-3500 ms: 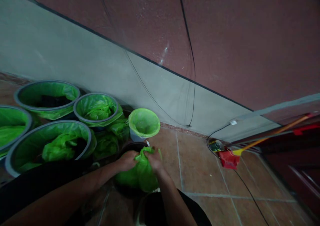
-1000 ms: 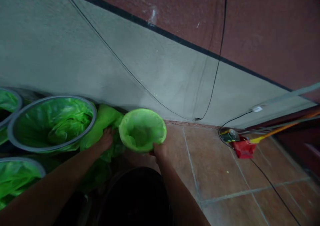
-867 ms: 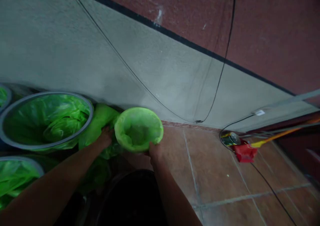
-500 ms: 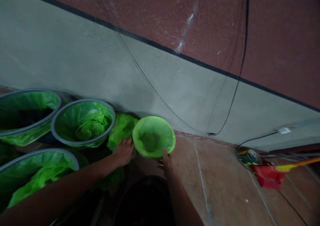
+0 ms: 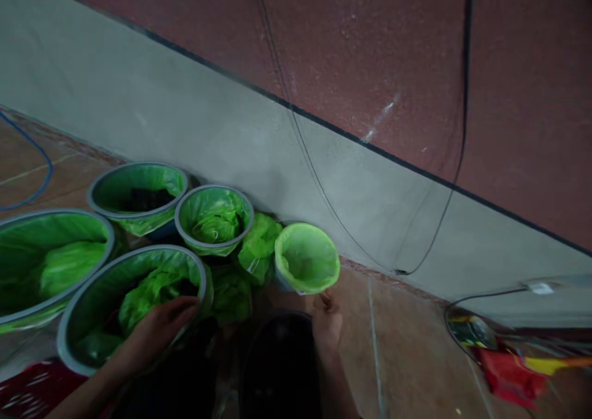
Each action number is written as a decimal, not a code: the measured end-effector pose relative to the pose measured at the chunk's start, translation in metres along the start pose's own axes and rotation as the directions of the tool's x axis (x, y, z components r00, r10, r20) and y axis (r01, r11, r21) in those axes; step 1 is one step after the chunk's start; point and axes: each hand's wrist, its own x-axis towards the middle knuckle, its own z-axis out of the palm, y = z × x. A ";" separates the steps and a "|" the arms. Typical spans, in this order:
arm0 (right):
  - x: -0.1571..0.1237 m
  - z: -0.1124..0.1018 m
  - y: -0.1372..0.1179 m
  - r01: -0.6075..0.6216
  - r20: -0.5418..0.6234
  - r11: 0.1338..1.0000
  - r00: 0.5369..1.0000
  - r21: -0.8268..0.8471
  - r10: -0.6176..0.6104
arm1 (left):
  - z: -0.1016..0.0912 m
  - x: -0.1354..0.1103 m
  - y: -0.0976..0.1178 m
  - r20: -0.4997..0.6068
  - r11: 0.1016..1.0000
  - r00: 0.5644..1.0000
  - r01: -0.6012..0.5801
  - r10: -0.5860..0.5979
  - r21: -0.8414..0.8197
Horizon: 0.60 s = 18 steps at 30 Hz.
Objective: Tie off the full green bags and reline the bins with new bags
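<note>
My left hand (image 5: 160,326) reaches over the near rim of a wide grey basin (image 5: 134,250) and rests on the crumpled green plastic bag lining it. My right hand (image 5: 326,323) is just below a small bucket (image 5: 306,225) lined with a lime-green bag, with its fingertips near the bucket's lower rim. It holds nothing that I can see. A bundle of loose green plastic (image 5: 259,247) lies between the basins and the small bucket. A round black container (image 5: 277,357) sits dark below, between my hands.
Two more lined grey basins (image 5: 137,165) (image 5: 213,187) stand by the concrete wall, and another (image 5: 46,211) sits at the left. Black cables run down the wall (image 5: 370,184). A red object (image 5: 509,376) lies on the tiled floor (image 5: 393,345) at the right.
The view has swung, bringing more basins into sight. My left hand has moved from the loose green plastic to the wide basin. My right hand has dropped lower, away from the small bucket.
</note>
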 end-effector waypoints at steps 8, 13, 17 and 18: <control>-0.111 -0.001 -0.014 0.100 0.229 0.995 0.969 -0.029 -0.091 | -0.021 -0.050 -0.038 -0.053 0.979 0.978 0.199 -0.201 -0.038; -0.173 0.020 0.010 0.301 0.549 0.879 0.834 -0.369 -0.055 | -0.031 -0.061 -0.041 -0.057 0.981 0.980 0.191 -0.192 -0.026; -0.191 0.047 0.014 0.334 0.628 0.748 0.766 -0.574 0.140 | -0.035 -0.071 -0.047 -0.062 0.981 0.979 0.190 -0.193 -0.049; -0.191 0.051 0.014 0.346 0.632 0.742 0.764 -0.574 0.133 | -0.036 -0.074 -0.048 -0.059 0.980 0.979 0.191 -0.194 -0.059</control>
